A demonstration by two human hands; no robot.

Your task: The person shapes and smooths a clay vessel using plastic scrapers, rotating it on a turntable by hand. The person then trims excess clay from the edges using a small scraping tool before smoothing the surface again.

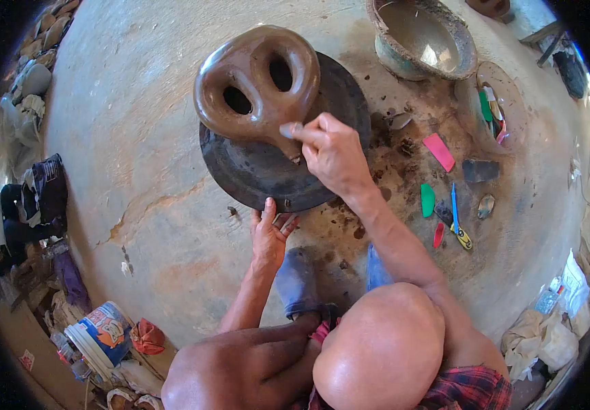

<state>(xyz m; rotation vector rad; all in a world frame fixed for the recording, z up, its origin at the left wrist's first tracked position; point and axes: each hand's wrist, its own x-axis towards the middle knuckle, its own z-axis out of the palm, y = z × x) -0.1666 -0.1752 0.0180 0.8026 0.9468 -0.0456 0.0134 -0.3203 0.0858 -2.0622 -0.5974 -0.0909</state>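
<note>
A glossy brown clay piece (262,82) with two dark oval openings rests on a round black turntable (240,174), its narrow end toward me. My right hand (332,150) is closed round a small greyish tool (291,130), whose tip lies against the clay near the narrow end. At the near rim of the turntable is my left hand (270,232), thumb on the edge and fingers apart beneath it, holding the rim.
A basin (411,68) stands at the upper right. Pink (438,152) and green (427,200) pieces, a blue stick (454,208) and a knife (461,236) lie on the floor. A bucket (104,335) sits at the lower left.
</note>
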